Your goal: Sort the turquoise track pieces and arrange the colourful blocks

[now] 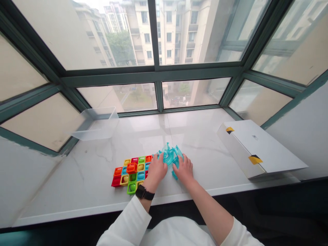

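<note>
Here, in the middle of the frame, a person's two hands reach in on the see-through blue plastic pieces [168, 156]. The pieces are on the white ledge [77, 181], just to the right of a bunch of bright blocks [132, 177]. The left hand [157, 169] is at their left side, and the right hand [183, 168] is on their right side. The right fingers look a little apart; it is hard to tell if either hand pinches anything.

The blue pieces look light, hard and smooth, so they may slip. Their thin, knobby bits might snap, so the wide, curved parts look best to hold.

The hands hide some of the blue pieces, and the left hand also covers the blocks' right edge. How many blue pieces there are, and whether they join, is too small to tell.
</note>
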{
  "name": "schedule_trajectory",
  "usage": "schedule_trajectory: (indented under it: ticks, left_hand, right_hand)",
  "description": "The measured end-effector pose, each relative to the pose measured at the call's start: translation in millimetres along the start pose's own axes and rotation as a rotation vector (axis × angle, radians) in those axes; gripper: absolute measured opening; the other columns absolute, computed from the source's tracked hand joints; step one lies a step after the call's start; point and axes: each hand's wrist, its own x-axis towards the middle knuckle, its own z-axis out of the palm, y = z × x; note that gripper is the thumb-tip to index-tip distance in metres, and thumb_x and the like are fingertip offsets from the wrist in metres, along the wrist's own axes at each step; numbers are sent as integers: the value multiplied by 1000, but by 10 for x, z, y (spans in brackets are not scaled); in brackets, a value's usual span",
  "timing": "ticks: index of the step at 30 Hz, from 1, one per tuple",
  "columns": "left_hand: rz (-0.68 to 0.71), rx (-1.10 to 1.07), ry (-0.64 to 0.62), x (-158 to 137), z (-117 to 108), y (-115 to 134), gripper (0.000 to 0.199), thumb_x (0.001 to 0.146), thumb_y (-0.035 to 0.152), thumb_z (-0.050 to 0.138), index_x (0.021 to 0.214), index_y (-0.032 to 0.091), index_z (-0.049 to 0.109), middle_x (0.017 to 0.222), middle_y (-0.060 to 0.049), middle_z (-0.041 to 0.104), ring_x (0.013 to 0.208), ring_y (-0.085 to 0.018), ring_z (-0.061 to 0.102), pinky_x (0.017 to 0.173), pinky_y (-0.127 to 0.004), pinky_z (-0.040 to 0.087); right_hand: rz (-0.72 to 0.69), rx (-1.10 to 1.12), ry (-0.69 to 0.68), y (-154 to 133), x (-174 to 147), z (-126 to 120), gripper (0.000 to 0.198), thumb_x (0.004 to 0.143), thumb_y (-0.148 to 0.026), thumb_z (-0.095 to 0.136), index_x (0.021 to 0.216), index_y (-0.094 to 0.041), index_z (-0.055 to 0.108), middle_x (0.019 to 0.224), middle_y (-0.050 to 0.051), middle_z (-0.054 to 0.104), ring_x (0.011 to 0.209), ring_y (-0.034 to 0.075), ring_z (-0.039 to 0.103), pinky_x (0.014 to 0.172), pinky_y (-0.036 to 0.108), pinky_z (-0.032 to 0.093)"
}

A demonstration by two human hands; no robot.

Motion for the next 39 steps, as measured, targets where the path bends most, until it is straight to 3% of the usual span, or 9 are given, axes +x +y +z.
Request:
schedule_trajectory:
  ticks: [9, 13, 20, 23, 27, 31, 36, 39]
  left_hand:
    - [70, -103, 84, -153, 83, -45, 60, 96, 31, 56, 154, 19, 50, 155, -21, 47, 143, -37, 46, 118, -55, 44]
    - [87, -149, 97, -170, 145, -45, 63, 95, 19, 50, 158, 21, 45, 161, -17, 43, 151, -36, 39, 121, -57, 41]
    - [154, -77, 101, -158, 158, 14, 63, 96, 14, 48, 158, 23, 46, 168, -15, 38, 154, -37, 36, 125, -59, 35]
    - [208, -21, 75, -201, 160, 63, 59, 99, 17, 47, 157, 23, 47, 170, -12, 37, 151, -36, 41, 124, -55, 36]
    - [225, 10, 10, -276, 172, 115, 61, 101, 31, 54, 161, 24, 43, 173, -13, 31, 150, -41, 41, 120, -59, 37]
    - [233, -9, -4, -326, 203, 122, 83, 91, 43, 71, 164, 27, 36, 178, -14, 15, 156, -46, 29, 121, -66, 31]
    - [275, 60, -16, -369, 278, 67, 83, 84, 28, 79, 159, 38, 44, 178, -9, 16, 160, -45, 21, 126, -72, 18]
    - [345, 106, 15, -398, 314, 25, 80, 86, 27, 77, 158, 41, 44, 178, -7, 19, 161, -43, 20, 126, -74, 14]
  right_hand:
    - [-74, 120, -48, -194, -76, 150, 64, 95, -45, 59, 155, -26, 50, 170, 11, 35, 156, 40, 27, 129, 62, 19]
    - [-102, 182, -52, -210, -111, 181, 57, 101, -43, 47, 155, -24, 51, 173, 11, 30, 156, 38, 28, 128, 61, 22]
    - [-159, 275, -68, -177, -177, 126, 49, 100, -38, 47, 145, -23, 57, 167, 11, 37, 155, 31, 34, 129, 51, 30]
    - [-152, 352, -42, -106, -128, 15, 41, 98, -33, 44, 134, -21, 62, 154, 14, 52, 146, 28, 46, 126, 47, 35]
    - [-12, 386, 73, 3, 154, -180, 37, 101, -34, 36, 125, -21, 61, 126, 14, 67, 123, 26, 62, 110, 44, 50]
    - [3, 300, 67, -68, 659, -328, 44, 103, -41, 37, 135, -18, 57, 134, 16, 64, 124, 27, 61, 107, 44, 51]
    - [-154, 112, -144, -531, 1280, -270, 43, 95, -43, 63, 133, -24, 66, 140, 10, 66, 136, 29, 55, 119, 42, 39]
    - [-214, -4, -315, -813, 1490, -93, 46, 90, -43, 73, 132, -26, 70, 138, 11, 69, 131, 32, 60, 113, 44, 43]
